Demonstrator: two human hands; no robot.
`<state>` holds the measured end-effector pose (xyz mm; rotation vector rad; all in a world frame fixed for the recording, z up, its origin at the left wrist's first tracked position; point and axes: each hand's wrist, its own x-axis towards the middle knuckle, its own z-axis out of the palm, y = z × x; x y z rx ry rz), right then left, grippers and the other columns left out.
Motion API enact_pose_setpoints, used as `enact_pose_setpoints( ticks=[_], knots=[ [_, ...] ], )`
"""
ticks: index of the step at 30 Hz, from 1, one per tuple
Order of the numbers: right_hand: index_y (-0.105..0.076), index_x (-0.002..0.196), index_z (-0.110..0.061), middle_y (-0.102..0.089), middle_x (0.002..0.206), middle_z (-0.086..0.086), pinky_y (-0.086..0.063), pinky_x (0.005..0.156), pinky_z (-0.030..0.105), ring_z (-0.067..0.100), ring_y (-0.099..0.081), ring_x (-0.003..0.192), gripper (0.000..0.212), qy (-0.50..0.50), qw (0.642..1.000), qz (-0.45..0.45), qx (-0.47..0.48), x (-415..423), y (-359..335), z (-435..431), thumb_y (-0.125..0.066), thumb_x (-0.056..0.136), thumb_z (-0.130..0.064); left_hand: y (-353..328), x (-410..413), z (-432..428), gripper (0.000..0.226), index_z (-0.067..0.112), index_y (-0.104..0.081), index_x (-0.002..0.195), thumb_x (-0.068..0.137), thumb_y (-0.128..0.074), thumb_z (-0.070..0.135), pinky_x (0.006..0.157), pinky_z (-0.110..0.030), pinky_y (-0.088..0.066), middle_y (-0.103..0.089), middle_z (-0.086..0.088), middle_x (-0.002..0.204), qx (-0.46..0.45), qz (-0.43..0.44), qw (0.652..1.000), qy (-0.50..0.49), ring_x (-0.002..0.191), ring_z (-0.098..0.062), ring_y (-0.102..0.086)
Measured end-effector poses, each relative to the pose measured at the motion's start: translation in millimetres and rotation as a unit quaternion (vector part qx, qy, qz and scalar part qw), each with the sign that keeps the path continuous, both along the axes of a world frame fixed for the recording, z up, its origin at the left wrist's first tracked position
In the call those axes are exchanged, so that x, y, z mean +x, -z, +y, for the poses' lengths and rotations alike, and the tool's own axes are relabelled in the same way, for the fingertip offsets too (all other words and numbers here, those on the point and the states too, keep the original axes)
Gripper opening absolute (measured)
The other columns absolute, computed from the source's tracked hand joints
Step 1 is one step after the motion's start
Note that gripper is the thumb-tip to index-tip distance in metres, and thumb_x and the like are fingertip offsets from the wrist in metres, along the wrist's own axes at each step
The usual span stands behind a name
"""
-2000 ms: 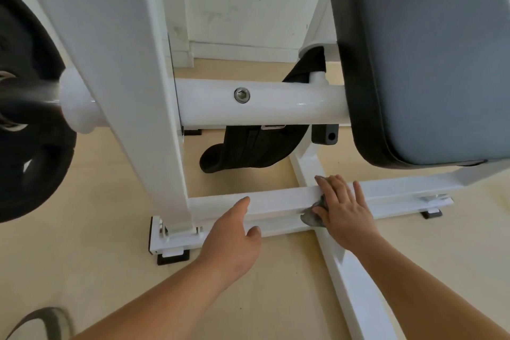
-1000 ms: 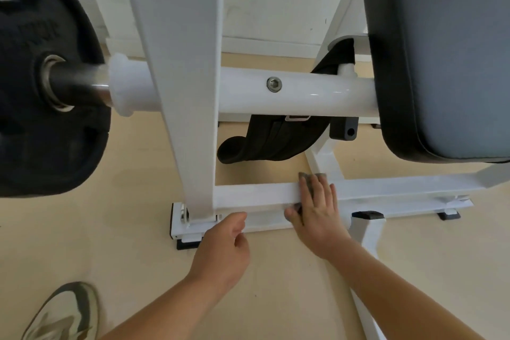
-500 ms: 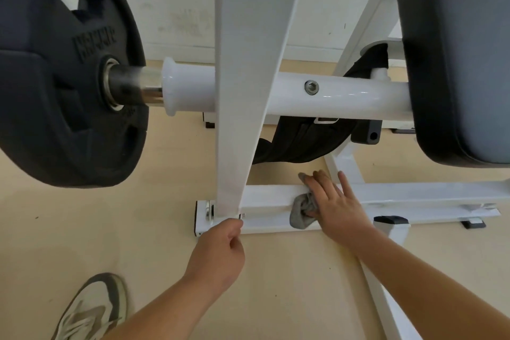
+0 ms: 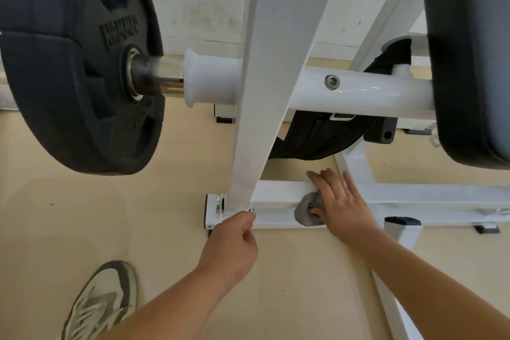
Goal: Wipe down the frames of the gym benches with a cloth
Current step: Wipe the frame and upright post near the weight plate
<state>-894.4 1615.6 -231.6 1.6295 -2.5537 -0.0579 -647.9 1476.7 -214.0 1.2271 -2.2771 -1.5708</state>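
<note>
Shoe (image 4: 102,301) planted on floor (image 4: 55,215), nearest. Left hand (image 4: 231,240): pulled off the base bar (image 4: 278,192), now at foot of the upright (image 4: 262,119), fingers curled in, nothing seen in them. Right hand (image 4: 343,207): slid left along that bar, fingers straight and spread, pressing grey cloth (image 4: 306,210) onto its front face. Reads as junction stretch wiped; short run to upright left. Weight plate (image 4: 80,63) beyond, clear of both hands.

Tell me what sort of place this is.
Probably a gym or weight room: a black weight plate sits on a bar, and a padded bench stands on a white frame.
</note>
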Motion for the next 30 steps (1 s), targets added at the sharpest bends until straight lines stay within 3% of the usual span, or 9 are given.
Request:
enact_pose_setpoints(
  ticks=[4, 7, 10, 12, 17, 20, 24, 26, 30],
  knots=[
    [-0.013, 0.161, -0.017, -0.021, 0.161, 0.009, 0.013, 0.124, 0.042, 0.029, -0.003, 0.157, 0.089, 0.04, 0.996, -0.077, 0.018, 2, -3, 5, -0.052, 0.092, -0.057, 2, -2, 3, 0.042, 0.032, -0.064, 0.128, 0.098, -0.049, 0.008, 0.097, -0.019, -0.047, -0.066, 0.016, 0.118, 0.016, -0.005, 1.0, 0.004, 0.109, -0.004, -0.064],
    [-0.013, 0.161, -0.02, -0.017, 0.161, 0.005, 0.006, 0.127, 0.048, 0.028, 0.0, 0.157, 0.101, 0.038, 0.994, -0.097, 0.019, 17, -5, -9, -0.042, 0.086, -0.081, 3, -3, 0, 0.043, 0.031, -0.064, 0.13, 0.097, -0.048, 0.009, 0.102, -0.023, -0.048, -0.066, 0.012, 0.122, 0.01, -0.009, 1.0, -0.003, 0.114, -0.006, -0.063],
    [-0.031, 0.154, -0.01, -0.037, 0.151, 0.015, -0.017, 0.124, 0.059, 0.038, -0.025, 0.151, 0.091, 0.05, 0.997, -0.057, -0.03, 38, 3, -25, -0.056, 0.088, -0.067, 3, -4, -2, 0.045, 0.031, -0.062, 0.134, 0.097, -0.048, 0.009, 0.102, -0.021, -0.046, -0.065, 0.01, 0.126, 0.011, -0.016, 1.0, -0.002, 0.118, -0.005, -0.061],
    [-0.039, 0.15, -0.003, -0.043, 0.146, 0.019, -0.021, 0.123, 0.06, 0.042, -0.033, 0.146, 0.084, 0.032, 0.997, -0.048, -0.054, 59, 12, -43, -0.068, 0.087, -0.05, 4, -5, -2, 0.045, 0.031, -0.062, 0.134, 0.097, -0.048, 0.01, 0.102, -0.023, -0.047, -0.065, 0.009, 0.127, 0.015, -0.019, 1.0, 0.0, 0.118, -0.006, -0.061],
    [-0.05, 0.142, -0.001, -0.052, 0.136, 0.019, -0.03, 0.12, 0.056, 0.04, -0.046, 0.136, 0.065, -0.038, 0.995, -0.006, -0.095, 73, 15, -59, -0.067, 0.09, -0.036, 3, -6, -8, 0.044, 0.03, -0.064, 0.131, 0.096, -0.048, 0.008, 0.103, -0.028, -0.049, -0.066, 0.009, 0.124, 0.004, -0.036, 0.999, -0.014, 0.117, -0.009, -0.062],
    [-0.046, 0.146, -0.005, -0.051, 0.138, 0.016, -0.025, 0.123, 0.053, 0.036, -0.044, 0.139, 0.068, -0.025, 0.996, -0.002, -0.083, 36, 8, -27, -0.071, 0.088, -0.031, -1, -4, -10, 0.042, 0.031, -0.065, 0.127, 0.096, -0.048, 0.008, 0.098, -0.026, -0.05, -0.066, 0.012, 0.12, 0.007, -0.031, 0.999, -0.012, 0.111, -0.01, -0.063],
    [-0.029, 0.158, -0.009, -0.039, 0.151, 0.017, -0.011, 0.126, 0.055, 0.035, -0.026, 0.151, 0.078, 0.132, 0.991, -0.005, -0.031, -14, 6, 40, -0.067, 0.093, -0.031, -9, -1, -13, 0.04, 0.031, -0.065, 0.125, 0.097, -0.048, 0.008, 0.095, -0.026, -0.052, -0.065, 0.015, 0.116, 0.006, -0.029, 1.0, -0.002, 0.108, -0.009, -0.064],
    [-0.025, 0.159, -0.009, -0.036, 0.153, 0.019, -0.016, 0.125, 0.058, 0.036, -0.025, 0.151, 0.073, 0.179, 0.983, -0.032, -0.039, -11, -3, 49, -0.057, 0.097, -0.031, -18, 6, -16, 0.04, 0.031, -0.064, 0.126, 0.098, -0.047, 0.008, 0.096, -0.028, -0.052, -0.065, 0.012, 0.118, -0.012, -0.038, 0.999, 0.014, 0.11, -0.013, -0.064],
    [-0.023, 0.159, -0.016, -0.038, 0.146, 0.011, -0.035, 0.114, 0.043, 0.032, -0.042, 0.132, 0.065, 0.215, 0.956, -0.172, -0.099, 51, -33, 26, -0.05, 0.102, -0.034, -52, 13, -23, 0.039, 0.028, -0.058, 0.134, 0.099, -0.046, 0.014, 0.099, -0.031, -0.05, -0.062, 0.004, 0.134, -0.075, -0.094, 0.987, 0.109, 0.121, -0.021, -0.06]
  ],
)
